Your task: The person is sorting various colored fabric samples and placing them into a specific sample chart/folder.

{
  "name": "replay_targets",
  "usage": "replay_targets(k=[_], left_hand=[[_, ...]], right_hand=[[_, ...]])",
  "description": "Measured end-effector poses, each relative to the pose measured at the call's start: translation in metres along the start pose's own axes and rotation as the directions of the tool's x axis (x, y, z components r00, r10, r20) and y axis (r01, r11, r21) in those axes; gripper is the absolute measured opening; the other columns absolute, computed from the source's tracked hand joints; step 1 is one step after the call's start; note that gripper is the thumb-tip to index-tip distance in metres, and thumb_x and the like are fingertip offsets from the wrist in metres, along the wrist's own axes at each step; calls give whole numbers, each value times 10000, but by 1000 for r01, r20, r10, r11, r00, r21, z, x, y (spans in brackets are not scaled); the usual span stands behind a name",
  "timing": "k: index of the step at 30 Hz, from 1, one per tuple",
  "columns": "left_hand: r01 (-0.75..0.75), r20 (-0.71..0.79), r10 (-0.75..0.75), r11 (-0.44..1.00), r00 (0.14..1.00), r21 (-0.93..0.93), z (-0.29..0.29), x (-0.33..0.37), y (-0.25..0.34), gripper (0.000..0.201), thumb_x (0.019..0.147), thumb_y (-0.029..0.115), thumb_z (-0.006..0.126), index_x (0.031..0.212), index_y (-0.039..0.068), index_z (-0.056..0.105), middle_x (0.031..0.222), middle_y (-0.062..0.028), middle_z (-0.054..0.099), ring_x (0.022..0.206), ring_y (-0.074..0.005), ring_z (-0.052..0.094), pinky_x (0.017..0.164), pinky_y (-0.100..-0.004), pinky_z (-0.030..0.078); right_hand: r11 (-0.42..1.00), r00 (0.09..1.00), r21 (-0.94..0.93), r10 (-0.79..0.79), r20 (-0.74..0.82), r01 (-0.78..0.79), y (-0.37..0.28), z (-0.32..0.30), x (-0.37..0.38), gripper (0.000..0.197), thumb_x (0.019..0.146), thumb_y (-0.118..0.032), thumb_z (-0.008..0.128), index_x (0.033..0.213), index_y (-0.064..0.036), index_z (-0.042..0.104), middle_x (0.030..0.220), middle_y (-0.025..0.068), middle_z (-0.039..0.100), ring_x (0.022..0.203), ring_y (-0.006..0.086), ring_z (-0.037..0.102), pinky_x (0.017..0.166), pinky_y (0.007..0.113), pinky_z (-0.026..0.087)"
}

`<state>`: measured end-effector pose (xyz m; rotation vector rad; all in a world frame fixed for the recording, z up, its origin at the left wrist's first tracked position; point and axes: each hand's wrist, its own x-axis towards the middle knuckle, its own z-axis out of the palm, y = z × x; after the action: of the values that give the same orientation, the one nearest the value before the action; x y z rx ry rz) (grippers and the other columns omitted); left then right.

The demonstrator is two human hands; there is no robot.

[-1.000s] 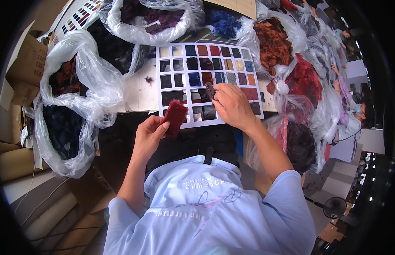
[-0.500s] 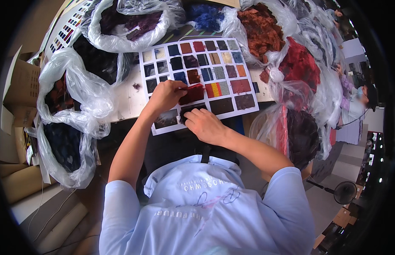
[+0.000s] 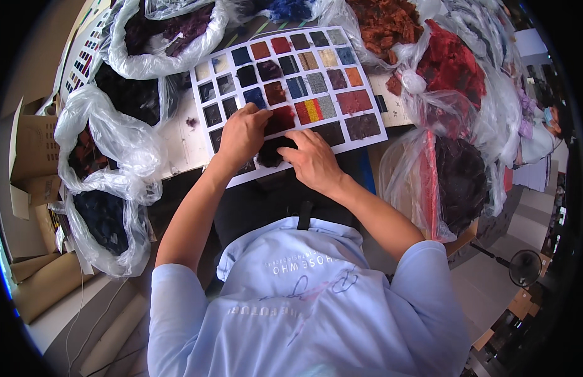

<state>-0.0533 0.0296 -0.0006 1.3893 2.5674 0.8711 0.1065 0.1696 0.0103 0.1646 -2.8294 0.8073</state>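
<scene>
A white sample sheet (image 3: 367, 137) with a grid of coloured fibre swatches lies tilted at the near table edge. My left hand (image 3: 242, 137) rests over its lower left part, fingertips pinched together at the left side of a dark red fibre swatch (image 3: 280, 120). Whether they grip any fibre is hidden. Below that swatch sits a tuft of black fibre (image 3: 272, 154). The curled fingers of my right hand (image 3: 313, 159) close on the tuft's right side. A red, yellow and grey striped swatch (image 3: 314, 110) lies just beyond the right hand.
Clear plastic bags of loose fibre ring the sheet: purple (image 3: 172, 31), blue (image 3: 291, 9) and rust (image 3: 385, 25) behind, red (image 3: 451, 63) and dark brown (image 3: 461, 185) to the right, navy (image 3: 98, 217) to the left. Cardboard boxes (image 3: 37, 147) stand far left. Another person (image 3: 539, 129) is at far right.
The view has shifted slightly. My right hand has moved back a little from the sheet's bottom row, and more of the black tuft shows. The left hand stays by the dark red swatch.
</scene>
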Motion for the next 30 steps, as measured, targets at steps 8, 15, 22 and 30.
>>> replay_targets(k=[8,15,22,30], left_hand=[[-119,16,118,991,993,55,-13,-20,19,217,806,43,670,1014,53,732,1034,-115,691,1014,-316,628,905,-414,488],[-73,-35,80,984,996,162,-13,-31,7,321,795,157,756,1089,29,729,1192,-116,687,1278,-395,510,1075,-472,398],[-57,160,25,979,987,195,-25,-26,19,599,720,337,828,1229,53,690,1336,-112,616,1415,-430,346,1169,-566,240],[69,103,-78,993,992,93,-40,-34,5,579,787,396,795,1242,63,664,1338,-102,616,1356,-408,421,1132,-541,294]], right_hand=[[1000,994,15,4,-108,-3,4,-2,-26,214,816,-26,626,1009,9,713,1153,164,652,1096,330,616,1009,426,466],[999,994,-33,-7,-107,4,19,-26,1,319,836,-143,735,1131,-28,697,1274,133,627,1271,341,518,1116,482,374],[981,989,-187,-17,146,44,36,-18,27,593,782,-326,791,1297,-74,640,1431,149,523,1438,392,323,1208,558,186],[997,998,-81,19,67,-14,36,-27,29,494,799,-329,796,1207,-71,690,1287,138,639,1354,395,434,1148,516,303]])
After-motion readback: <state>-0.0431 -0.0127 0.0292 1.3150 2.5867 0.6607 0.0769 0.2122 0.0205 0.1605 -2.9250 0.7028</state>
